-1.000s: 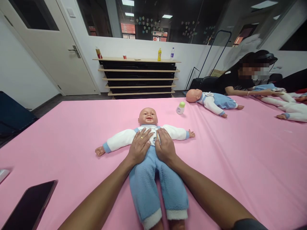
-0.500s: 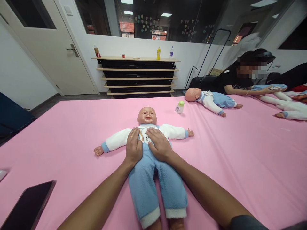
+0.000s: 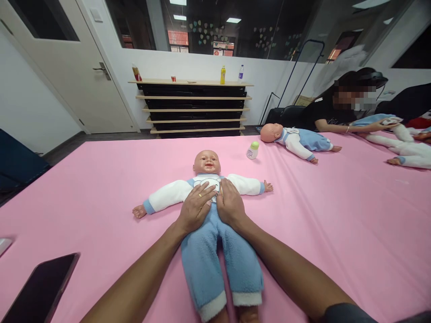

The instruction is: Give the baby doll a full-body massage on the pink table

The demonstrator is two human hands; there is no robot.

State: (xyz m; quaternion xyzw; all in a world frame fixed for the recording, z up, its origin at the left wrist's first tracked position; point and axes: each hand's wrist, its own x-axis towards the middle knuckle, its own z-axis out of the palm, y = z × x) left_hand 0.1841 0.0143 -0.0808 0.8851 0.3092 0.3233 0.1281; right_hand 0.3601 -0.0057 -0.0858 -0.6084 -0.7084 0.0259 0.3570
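Observation:
A baby doll [image 3: 206, 162] lies on its back on the pink-covered table [image 3: 101, 179], head away from me and arms spread wide. It wears a white and blue top and blue fleece trousers [image 3: 205, 255]. My left hand [image 3: 198, 204] rests flat across the left side of the doll's chest and belly, fingers stretched toward the upper right. On the other side of the belly lies my right hand [image 3: 230, 202], palm down, fingers extended away from me. Both palms touch the clothing and hide part of the printed front.
A lotion bottle with a green cap [image 3: 252, 150] stands beyond the doll. Another doll [image 3: 299, 139] lies at the far right, near a person [image 3: 340, 107] handling a further doll. A phone [image 3: 40, 287] is at the near left. Shelves [image 3: 191, 96] stand behind the table.
My left hand has shifted right and turned inward over the belly. My right hand has moved slightly right, its fingers now pointing more straight ahead. The doll stays in place.

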